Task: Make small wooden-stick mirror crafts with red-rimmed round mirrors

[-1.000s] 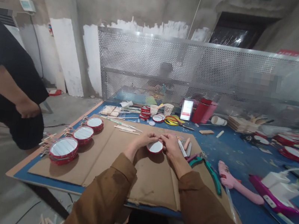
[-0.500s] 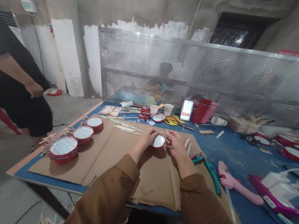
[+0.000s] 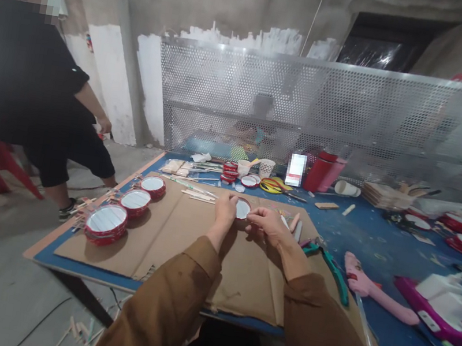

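A small round piece (image 3: 243, 209) with a white face and red rim is held up over the cardboard sheet (image 3: 186, 236). My left hand (image 3: 225, 210) grips its left edge, fingers closed. On its right side, my right hand (image 3: 265, 225) has its fingertips pinched together near the rim; whether they hold something small is hidden. Three red drum-like pieces stand in a row at the left of the cardboard: a large one (image 3: 106, 222), a medium one (image 3: 135, 201) and a small one (image 3: 153, 185), with thin sticks beside them.
Green-handled pliers (image 3: 335, 274), a pink glue gun (image 3: 374, 292) and a purple power strip (image 3: 431, 316) lie to the right. Cups, yellow scissors (image 3: 273, 185), a red bottle (image 3: 319, 172) and wood pieces line the back before a perforated metal screen (image 3: 226, 90). A person (image 3: 33, 65) walks at left.
The round piece has tilted and turned between my hands, and my right fingers have moved down to its right edge. The person at left has moved right. The view has shifted slightly.
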### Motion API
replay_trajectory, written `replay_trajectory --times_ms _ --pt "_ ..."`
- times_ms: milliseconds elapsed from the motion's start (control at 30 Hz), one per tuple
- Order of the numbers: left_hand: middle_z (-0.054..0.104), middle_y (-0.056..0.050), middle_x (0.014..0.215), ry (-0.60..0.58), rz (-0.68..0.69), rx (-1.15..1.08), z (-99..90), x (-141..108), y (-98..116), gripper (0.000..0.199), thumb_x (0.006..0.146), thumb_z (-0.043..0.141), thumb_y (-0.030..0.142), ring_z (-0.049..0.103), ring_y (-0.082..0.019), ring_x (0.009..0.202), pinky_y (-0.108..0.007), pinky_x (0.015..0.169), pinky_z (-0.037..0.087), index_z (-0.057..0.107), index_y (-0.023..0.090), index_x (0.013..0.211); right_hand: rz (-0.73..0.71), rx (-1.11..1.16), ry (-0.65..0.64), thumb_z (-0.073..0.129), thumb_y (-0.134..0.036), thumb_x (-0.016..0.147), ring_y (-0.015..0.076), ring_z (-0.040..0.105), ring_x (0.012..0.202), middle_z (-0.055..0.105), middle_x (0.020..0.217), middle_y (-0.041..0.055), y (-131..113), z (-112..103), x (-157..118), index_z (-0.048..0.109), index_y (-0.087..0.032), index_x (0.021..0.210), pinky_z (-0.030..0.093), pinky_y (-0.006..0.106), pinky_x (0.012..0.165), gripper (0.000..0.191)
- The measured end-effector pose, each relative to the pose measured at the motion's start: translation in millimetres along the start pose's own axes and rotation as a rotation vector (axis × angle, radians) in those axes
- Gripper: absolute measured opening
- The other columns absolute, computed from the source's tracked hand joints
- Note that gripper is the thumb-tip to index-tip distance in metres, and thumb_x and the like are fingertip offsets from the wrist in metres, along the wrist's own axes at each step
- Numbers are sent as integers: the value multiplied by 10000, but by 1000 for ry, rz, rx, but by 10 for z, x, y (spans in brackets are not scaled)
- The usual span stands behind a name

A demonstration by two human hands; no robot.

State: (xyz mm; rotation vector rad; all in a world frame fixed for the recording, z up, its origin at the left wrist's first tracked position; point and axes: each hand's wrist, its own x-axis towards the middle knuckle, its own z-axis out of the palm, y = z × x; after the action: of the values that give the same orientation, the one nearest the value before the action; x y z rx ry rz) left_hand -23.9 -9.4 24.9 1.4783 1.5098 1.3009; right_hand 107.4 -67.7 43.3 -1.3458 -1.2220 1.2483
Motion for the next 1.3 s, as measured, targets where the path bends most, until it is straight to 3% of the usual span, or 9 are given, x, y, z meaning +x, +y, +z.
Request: replay_trajectory --times_ms 100,333,533,700,800,933,1033,1300 --pt "707 -75 863 20 -16 3 -13 20 -27 159 841 531 179 620 -174 797 -283 775 456 688 157 847 63 26 0 697 -182 645 139 623 453 652 512 33 -12 75 -19 607 -163 689 418 162 338 102" --pt "699 -71 855 48 -34 -91 -26 81 -90 177 844 497 178 608 -163 759 -272 738 458 671 150 829 157 180 47 688 -157 692 99 547 350 697 565 81 -54 273 -32 571 -159 651 410 165 320 124" --pt "693 -70 865 73 -42 -99 -34 123 -90 156 847 506 194 601 -160 761 -269 730 449 655 148 843 203 261 50 698 -178 712 115 557 361 691 585 56 31 314 37 542 -169 698 474 210 347 157" --pt "685 -61 851 31 16 -53 -107 143 -41 139 839 515 185 592 -157 766 -259 718 439 648 149 822 105 213 176 722 -203 695 126 610 457 636 562 10 82 254 98 536 -198 686 464 182 375 187" --pt "677 -43 819 -70 115 -33 -175 154 -27 137 827 513 170 584 -150 735 -248 681 433 647 160 808 48 122 303 698 -241 706 115 557 429 584 525 -12 94 210 121 530 -205 685 388 178 344 173" --pt "665 -29 780 -214 224 29 -197 124 -12 123 815 532 171 569 -145 695 -243 650 426 653 176 791 -257 -188 441 652 -326 724 140 568 536 603 577 -5 52 162 120 592 -205 729 414 217 455 135" --pt "660 -22 755 -258 260 37 -152 77 4 102 805 561 186 550 -137 670 -234 642 423 656 189 770 -380 -385 431 632 -359 734 169 582 629 641 634 21 -16 150 84 609 -203 680 450 262 585 167" --pt "663 -22 777 -307 391 76 -150 99 -33 104 818 554 204 560 -139 700 -238 645 413 648 209 774 -378 -588 371 621 -292 759 211 626 723 714 734 62 -130 213 -57 708 -200 694 442 288 678 143"
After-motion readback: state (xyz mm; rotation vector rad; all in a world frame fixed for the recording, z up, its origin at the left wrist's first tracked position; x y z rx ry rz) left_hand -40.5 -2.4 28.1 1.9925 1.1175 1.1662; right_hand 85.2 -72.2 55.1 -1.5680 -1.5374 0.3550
